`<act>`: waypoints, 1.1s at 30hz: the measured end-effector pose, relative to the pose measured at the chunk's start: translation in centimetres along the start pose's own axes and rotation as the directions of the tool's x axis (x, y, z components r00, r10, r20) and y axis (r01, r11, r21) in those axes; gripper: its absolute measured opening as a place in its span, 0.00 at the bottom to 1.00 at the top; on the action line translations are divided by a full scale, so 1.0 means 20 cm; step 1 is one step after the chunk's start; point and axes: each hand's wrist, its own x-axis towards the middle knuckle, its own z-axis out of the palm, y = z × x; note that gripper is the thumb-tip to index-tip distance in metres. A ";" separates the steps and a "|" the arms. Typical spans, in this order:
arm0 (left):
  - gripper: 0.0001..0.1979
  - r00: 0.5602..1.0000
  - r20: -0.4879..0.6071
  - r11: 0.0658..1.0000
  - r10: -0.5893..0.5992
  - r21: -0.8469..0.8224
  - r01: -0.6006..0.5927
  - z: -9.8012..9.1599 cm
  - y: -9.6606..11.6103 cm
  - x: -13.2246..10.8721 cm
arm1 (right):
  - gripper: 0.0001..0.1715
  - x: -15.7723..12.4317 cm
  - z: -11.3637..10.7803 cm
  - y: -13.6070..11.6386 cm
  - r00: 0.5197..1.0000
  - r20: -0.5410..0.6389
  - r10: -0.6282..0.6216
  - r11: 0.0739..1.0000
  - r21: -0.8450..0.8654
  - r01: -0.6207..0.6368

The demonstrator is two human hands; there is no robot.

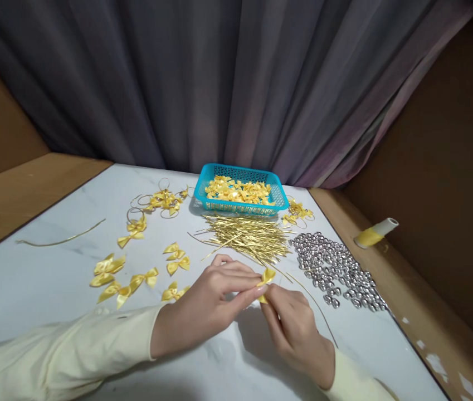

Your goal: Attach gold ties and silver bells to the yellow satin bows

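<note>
Low over the front of the table, both my hands meet at a yellow satin bow (268, 275). My left hand (219, 292) pinches it between thumb and fingers from the left. The fingers of my right hand (294, 323) are closed on its lower right side. My fingers cover part of the bow. A thin gold wire tie (313, 303) curves past my right hand; whether it is held or lies on the table I cannot tell. Several loose yellow bows (178, 264) lie left of my hands. Beyond them spreads a heap of gold wire ties (247, 234).
A blue basket (242, 209) of yellow bows stands at the back. Silver bells or beads (336, 267) spread at right. Looped bow pieces (163, 200) lie left of the basket, others (298, 211) right. A single tie (63, 240) lies far left; a white-yellow tube (376, 233) is at the right edge.
</note>
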 end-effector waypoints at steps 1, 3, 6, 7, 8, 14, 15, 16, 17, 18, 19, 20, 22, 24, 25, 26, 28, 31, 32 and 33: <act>0.13 1.000 0.003 1.000 0.010 0.001 -0.010 0.00 0.00 0.00 | 0.12 0.00 0.00 -0.01 1.000 -0.005 0.019 0.999 0.035 -0.019; 0.13 1.000 0.006 1.000 0.010 -0.003 -0.010 0.01 0.00 -0.01 | 0.10 0.01 -0.01 -0.03 0.997 -0.001 0.081 0.990 0.116 -0.081; 0.12 1.000 0.009 0.998 -0.027 -0.057 0.027 0.00 -0.01 -0.01 | 0.11 0.02 -0.02 -0.04 0.987 0.014 0.162 0.962 0.222 -0.161; 0.12 0.998 0.012 0.995 -0.054 -0.087 0.055 0.00 -0.01 -0.01 | 0.11 0.03 -0.02 -0.05 0.984 0.016 0.177 0.953 0.245 -0.175; 0.12 0.995 0.022 0.988 -0.094 -0.121 0.096 -0.01 0.00 -0.01 | 0.11 0.03 -0.02 -0.04 0.983 0.020 0.184 0.948 0.259 -0.183; 0.17 0.944 0.106 0.910 -0.312 -0.252 0.329 -0.04 0.01 0.01 | 0.07 0.01 0.00 -0.01 0.993 0.040 0.107 0.974 0.197 -0.113; 0.17 0.946 0.101 0.912 -0.309 -0.250 0.325 -0.03 0.01 0.00 | 0.08 0.01 0.01 0.00 0.995 0.028 0.094 0.980 0.174 -0.097; 0.18 0.950 0.092 0.919 -0.299 -0.241 0.313 -0.03 0.00 0.00 | 0.08 0.01 0.01 0.00 0.996 0.018 0.085 0.984 0.154 -0.087; 0.18 0.955 0.085 0.928 -0.285 -0.227 0.297 -0.02 0.00 0.00 | 0.08 0.01 0.02 -0.01 0.997 0.010 0.082 0.986 0.144 -0.082; 0.18 0.961 0.075 0.937 -0.267 -0.211 0.277 -0.02 -0.01 0.00 | 0.08 0.01 0.02 -0.01 0.996 0.009 0.086 0.985 0.147 -0.087; 0.18 0.967 0.064 0.948 -0.246 -0.192 0.254 -0.01 -0.01 -0.01 | 0.08 0.01 0.02 -0.02 0.995 0.013 0.099 0.982 0.160 -0.099; 0.18 0.974 0.053 0.959 -0.222 -0.169 0.228 -0.01 -0.02 -0.01 | 0.08 0.02 0.01 -0.02 0.993 0.020 0.116 0.977 0.179 -0.118; 0.18 0.985 0.024 0.979 -0.172 -0.108 0.174 -0.01 -0.03 0.00 | 0.09 0.03 -0.02 -0.02 0.989 0.053 0.137 0.965 0.220 -0.146; 0.17 0.990 0.016 0.990 -0.139 -0.030 0.139 -0.02 -0.04 0.00 | 0.08 0.04 -0.06 0.00 0.990 0.092 0.110 0.964 0.234 -0.129; 0.17 0.991 0.028 0.991 -0.133 0.014 0.132 -0.03 -0.05 0.01 | 0.06 0.05 -0.09 0.01 0.991 0.098 0.088 0.967 0.230 -0.109; 0.17 0.990 0.048 0.990 -0.133 0.059 0.130 -0.04 -0.05 0.01 | 0.05 0.06 -0.11 0.02 0.993 0.090 0.077 0.971 0.220 -0.095; 0.16 0.987 0.095 0.983 -0.131 0.139 0.117 -0.05 -0.05 0.01 | 0.07 0.07 -0.14 0.03 0.994 0.041 0.098 0.971 0.217 -0.105; 0.15 0.986 0.164 0.975 -0.021 0.223 -0.017 -0.04 -0.05 0.00 | 0.13 0.07 -0.14 0.04 0.980 0.088 0.179 0.947 0.255 -0.196; 0.15 0.983 0.180 0.967 0.032 0.241 -0.076 -0.03 -0.05 0.00 | 0.14 0.07 -0.12 0.04 0.969 0.143 0.203 0.937 0.260 -0.235; 0.15 0.978 0.193 0.957 0.078 0.259 -0.127 -0.02 -0.05 -0.01 | 0.15 0.06 -0.10 0.04 0.953 0.201 0.227 0.927 0.254 -0.274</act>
